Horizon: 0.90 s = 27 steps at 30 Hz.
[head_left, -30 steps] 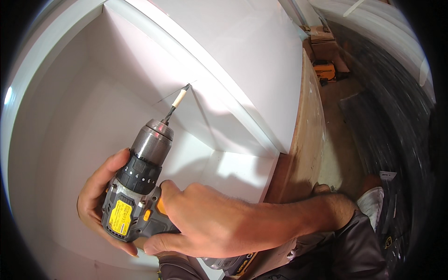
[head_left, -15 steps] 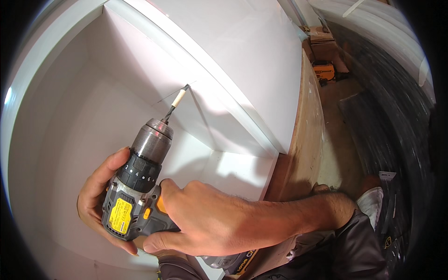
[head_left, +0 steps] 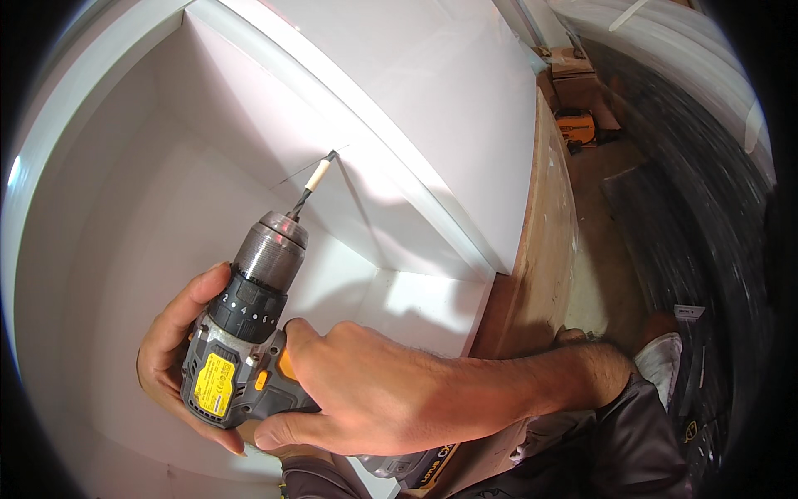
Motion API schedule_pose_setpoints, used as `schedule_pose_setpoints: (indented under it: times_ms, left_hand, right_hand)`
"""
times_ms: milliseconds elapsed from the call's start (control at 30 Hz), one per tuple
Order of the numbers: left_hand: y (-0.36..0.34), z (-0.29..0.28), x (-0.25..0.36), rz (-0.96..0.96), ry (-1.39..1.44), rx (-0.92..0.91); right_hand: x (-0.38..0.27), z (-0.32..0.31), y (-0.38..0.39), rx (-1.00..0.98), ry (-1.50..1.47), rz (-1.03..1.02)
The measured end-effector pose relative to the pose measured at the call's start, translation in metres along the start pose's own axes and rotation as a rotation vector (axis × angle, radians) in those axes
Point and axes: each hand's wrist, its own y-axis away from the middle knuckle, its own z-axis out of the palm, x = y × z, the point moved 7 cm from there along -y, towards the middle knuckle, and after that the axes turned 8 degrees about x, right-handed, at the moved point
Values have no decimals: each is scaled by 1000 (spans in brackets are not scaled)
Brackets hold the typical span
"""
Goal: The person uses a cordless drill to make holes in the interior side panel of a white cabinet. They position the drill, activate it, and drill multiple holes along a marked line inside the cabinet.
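Both of my hands are on a cordless drill [head_left: 270, 249] with a grey body, a metal chuck and a yellow label. My right hand [head_left: 374, 387] wraps round its handle, with the index finger at the orange trigger. My left hand [head_left: 170, 358] cups the drill's body from the left and behind, and its palm is partly hidden. From the chuck a drill bit [head_left: 301, 202] with a pale sleeve of tape [head_left: 317, 175] points up to the right. The bit's tip meets the white cabinet panel [head_left: 249, 91] at a thin drawn line.
The white cabinet's front frame [head_left: 399, 175] curves round the drill. Beyond it stands a plywood side [head_left: 549, 208]. An orange tool [head_left: 578, 126] lies on the floor at the far right, near dark plastic sheeting [head_left: 682, 216].
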Motion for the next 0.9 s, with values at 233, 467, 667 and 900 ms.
schedule_pose_setpoints:
  times_ms: [233,467,667,900]
  left_hand:
    - [4,-1,3,-26,-14,24]
    - [-3,3,-7,-5,10,4]
    - [-7,9,10,-18,-73,-31]
    - [-9,19,11,46,5,46]
  right_hand:
    - [-1,1,0,-5,-19,-5]
    - [3,-7,4,43,5,13]
    - [-2,-5,7,45,-16,-64]
    - [-6,-9,16,148,78,-213]
